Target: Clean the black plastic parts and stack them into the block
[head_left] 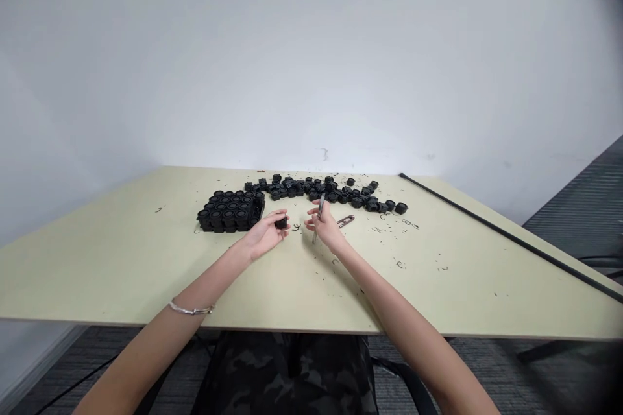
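Black plastic cups (pixel 316 189) are lying in a loose band across the far part of the table (pixel 97 272), and more are standing packed in a neat block (pixel 228 213) toward its left side. The left hand (pixel 265 235) is curling inward and pinching one small black cup (pixel 281 223) at its fingertips, just beside the block. The right hand (pixel 326 227) is pinching a slim grey tool (pixel 317 224) upright, with its lower tip pointing toward the table; the view is too small to tell exactly which tool it is. Just beside that hand, a flat metal loop (pixel 345 221) is lying on the table. Tiny dark curls (pixel 399 264) are scattering across the table's right half, and a long black rod (pixel 506 238) is lying along its right edge. A thin silver bangle (pixel 191 308) is circling the left wrist, while camouflage trousers (pixel 287 376) are showing below the table's near edge.
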Tool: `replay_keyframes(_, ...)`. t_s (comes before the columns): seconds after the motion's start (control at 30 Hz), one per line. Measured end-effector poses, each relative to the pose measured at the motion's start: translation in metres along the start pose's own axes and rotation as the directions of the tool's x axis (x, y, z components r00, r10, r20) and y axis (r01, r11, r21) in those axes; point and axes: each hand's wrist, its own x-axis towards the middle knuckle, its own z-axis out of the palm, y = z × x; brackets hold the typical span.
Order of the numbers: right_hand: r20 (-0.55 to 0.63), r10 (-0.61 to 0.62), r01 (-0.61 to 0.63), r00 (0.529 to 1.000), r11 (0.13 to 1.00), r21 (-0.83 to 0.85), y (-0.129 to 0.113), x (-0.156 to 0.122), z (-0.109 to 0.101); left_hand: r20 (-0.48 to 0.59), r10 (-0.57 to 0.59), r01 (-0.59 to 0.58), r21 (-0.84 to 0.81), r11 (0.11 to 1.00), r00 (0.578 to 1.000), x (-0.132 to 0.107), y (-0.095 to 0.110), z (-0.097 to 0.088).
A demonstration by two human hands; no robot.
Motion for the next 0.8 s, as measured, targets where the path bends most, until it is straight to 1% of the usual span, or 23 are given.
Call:
replay_keyframes(0.07, 0.047, -0.051, 0.055, 0.998, 0.994, -0.094, 0.000, -0.003, 0.001, -0.009, 0.014, -0.014, 0.032, 0.999, 1.000, 0.001, -0.002, -0.002)
replay_keyframes(0.13, 0.082, -0.100, 0.117, 0.992, 0.963, -0.244, -0.002, -0.008, 0.002, -0.001, 0.026, -0.026, 0.093, 0.995, 1.000, 0.002, -0.004, -0.003)
replay_keyframes(0.23, 0.083, -0.169, 0.188, 0.982, 0.853, -0.487, -0.007, -0.013, 0.003, 0.005, 0.022, -0.022, 0.186, 0.982, 1.000, 0.001, -0.006, -0.004)
replay_keyframes(0.3, 0.075, -0.179, 0.188, 0.981, 0.788, -0.587, -0.010, -0.015, 0.004, -0.006, 0.055, -0.052, 0.254, 0.966, 0.998, 0.001, -0.007, -0.004)
replay_keyframes(0.4, 0.098, -0.170, 0.192, 0.981, 0.721, -0.665, -0.011, -0.015, 0.003, -0.039, 0.183, -0.155, 0.380, 0.912, 0.982, 0.003, -0.006, -0.006)
replay_keyframes(0.47, 0.142, -0.197, 0.239, 0.970, 0.665, -0.707, -0.008, -0.014, 0.003, -0.050, 0.277, -0.222, 0.470, 0.854, 0.960, 0.003, -0.006, -0.007)
replay_keyframes(0.53, 0.191, -0.245, 0.302, 0.951, 0.590, -0.749, -0.005, -0.013, 0.002, -0.053, 0.342, -0.260, 0.546, 0.796, 0.938, 0.004, -0.004, -0.007)
replay_keyframes(0.63, 0.236, -0.270, 0.346, 0.933, 0.504, -0.792, -0.003, -0.013, 0.002, -0.073, 0.380, -0.260, 0.610, 0.748, 0.922, 0.002, -0.002, -0.007)
replay_keyframes(0.8, 0.272, -0.245, 0.355, 0.931, 0.426, -0.832, -0.007, -0.015, 0.001, -0.120, 0.413, -0.260, 0.612, 0.746, 0.903, 0.003, -0.001, -0.008)
